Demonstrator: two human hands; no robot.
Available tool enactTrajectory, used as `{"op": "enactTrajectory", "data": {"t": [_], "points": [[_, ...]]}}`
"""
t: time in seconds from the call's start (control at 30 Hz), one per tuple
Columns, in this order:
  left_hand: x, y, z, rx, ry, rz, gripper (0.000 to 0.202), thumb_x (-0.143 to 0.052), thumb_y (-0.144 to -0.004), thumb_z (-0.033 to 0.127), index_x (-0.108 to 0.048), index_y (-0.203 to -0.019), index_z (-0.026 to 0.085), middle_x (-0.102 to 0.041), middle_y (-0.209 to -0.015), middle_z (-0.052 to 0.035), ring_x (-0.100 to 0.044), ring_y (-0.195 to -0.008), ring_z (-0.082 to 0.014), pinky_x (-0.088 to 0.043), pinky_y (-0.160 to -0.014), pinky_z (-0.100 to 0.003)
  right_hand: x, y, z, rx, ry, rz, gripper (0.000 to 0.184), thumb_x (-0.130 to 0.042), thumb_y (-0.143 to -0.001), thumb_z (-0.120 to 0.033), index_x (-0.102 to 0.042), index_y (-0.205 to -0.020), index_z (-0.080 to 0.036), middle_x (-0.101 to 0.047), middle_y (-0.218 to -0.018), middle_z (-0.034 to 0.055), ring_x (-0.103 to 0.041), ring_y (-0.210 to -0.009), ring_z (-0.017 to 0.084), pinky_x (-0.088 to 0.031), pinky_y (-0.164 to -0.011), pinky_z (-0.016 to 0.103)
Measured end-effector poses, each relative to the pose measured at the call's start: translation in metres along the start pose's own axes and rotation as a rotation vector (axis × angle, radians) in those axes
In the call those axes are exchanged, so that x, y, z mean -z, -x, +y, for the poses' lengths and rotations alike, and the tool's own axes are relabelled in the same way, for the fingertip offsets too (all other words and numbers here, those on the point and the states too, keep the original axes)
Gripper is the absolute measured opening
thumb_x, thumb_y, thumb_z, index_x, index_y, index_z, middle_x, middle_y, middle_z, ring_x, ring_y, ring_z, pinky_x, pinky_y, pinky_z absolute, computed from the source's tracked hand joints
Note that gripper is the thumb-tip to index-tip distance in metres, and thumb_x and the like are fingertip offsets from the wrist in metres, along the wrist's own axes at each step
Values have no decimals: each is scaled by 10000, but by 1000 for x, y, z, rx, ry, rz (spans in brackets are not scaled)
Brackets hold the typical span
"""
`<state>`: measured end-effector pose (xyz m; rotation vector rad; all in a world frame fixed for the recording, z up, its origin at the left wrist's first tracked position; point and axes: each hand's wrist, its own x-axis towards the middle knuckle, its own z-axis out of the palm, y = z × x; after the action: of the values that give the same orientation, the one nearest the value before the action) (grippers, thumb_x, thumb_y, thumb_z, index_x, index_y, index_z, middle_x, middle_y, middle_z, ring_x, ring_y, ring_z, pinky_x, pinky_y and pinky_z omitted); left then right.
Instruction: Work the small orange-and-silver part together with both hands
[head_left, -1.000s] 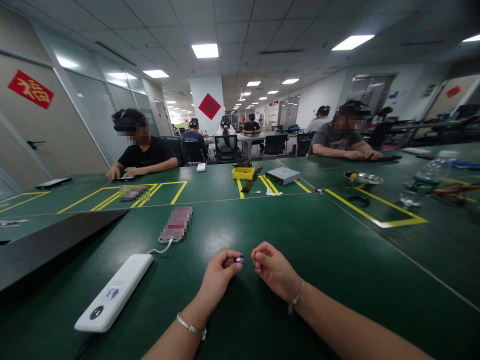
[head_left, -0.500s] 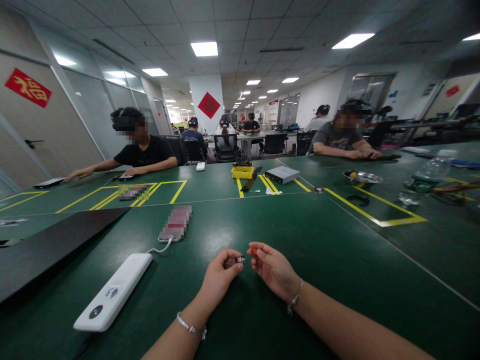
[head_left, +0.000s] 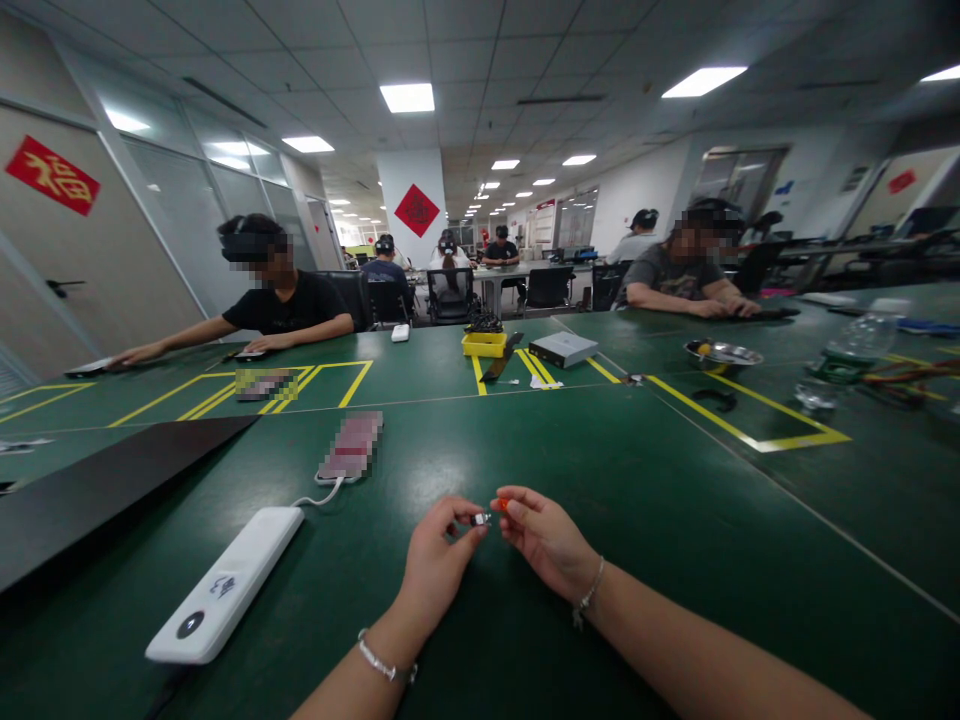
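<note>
Between the thumb and fingers of my left hand (head_left: 442, 550) is a small black-and-silver piece (head_left: 480, 519), too small to name surely. My right hand (head_left: 547, 540) pinches a small orange piece (head_left: 503, 505) by its thumb and index finger. The two pieces face each other with a narrow gap, the orange one slightly higher. Both hands are above the green table (head_left: 645, 540). To the left lies a white power bank (head_left: 232, 580), its white cable running to a phone (head_left: 350, 447) whose screen is blurred.
A dark board (head_left: 112, 490) lies at left. Farther off are a yellow box of black cables (head_left: 484, 344), a grey box (head_left: 564, 349), a metal bowl (head_left: 724, 355) and a plastic bottle (head_left: 862, 345). People sit opposite on the left (head_left: 277, 300) and right (head_left: 690, 270).
My right hand has moved slightly left, bringing the orange piece nearer to the piece in my left hand. The person opposite on the left has reached farther out.
</note>
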<state>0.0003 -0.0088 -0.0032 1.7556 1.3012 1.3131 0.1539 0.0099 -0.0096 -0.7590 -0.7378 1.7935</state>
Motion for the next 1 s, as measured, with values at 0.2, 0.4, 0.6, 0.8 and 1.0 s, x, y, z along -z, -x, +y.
{"op": "enactTrajectory", "data": {"t": [0.2, 0.4, 0.6, 0.8, 1.0], "points": [[-3, 4, 7, -69, -96, 56, 104, -585, -652, 178, -604, -741, 228, -592, -737, -1, -516, -700, -163, -392, -637, -267, -6, 2, 5, 37, 59, 66, 283, -730, -531, -249, -606, -752, -123, -632, -785, 59, -566, -683, 120, -428, -679, 277], [-5, 6, 11, -146, -173, 117, 84, -576, -684, 189, -597, -751, 236, -592, -751, -12, -522, -750, -186, -390, -704, -299, -16, 8, 11, 68, 100, 137, 315, -724, -537, -301, -640, -786, -126, -629, -808, 72, -566, -749, 150, -437, -684, 283], [-6, 8, 12, -179, -226, 140, 83, -572, -701, 181, -584, -767, 230, -594, -766, -15, -526, -762, -185, -392, -716, -303, -21, 15, 16, 51, 40, 117, 384, -679, -601, -373, -636, -882, -115, -624, -843, 91, -561, -760, 155, -442, -685, 297], [-4, 9, 11, -180, -235, 170, 75, -586, -703, 199, -582, -774, 221, -587, -757, -14, -533, -756, -177, -405, -702, -293, -26, 20, 18, 13, -45, 67, 353, -674, -623, -345, -633, -897, -127, -622, -860, 81, -559, -736, 134, -437, -691, 287], [-4, 9, 11, -204, -243, 153, 67, -584, -709, 204, -585, -774, 219, -583, -756, -16, -535, -745, -174, -406, -703, -298, -26, 18, 12, 33, -48, 43, 308, -695, -597, -294, -643, -846, -120, -623, -858, 83, -556, -771, 148, -431, -743, 314]]}}
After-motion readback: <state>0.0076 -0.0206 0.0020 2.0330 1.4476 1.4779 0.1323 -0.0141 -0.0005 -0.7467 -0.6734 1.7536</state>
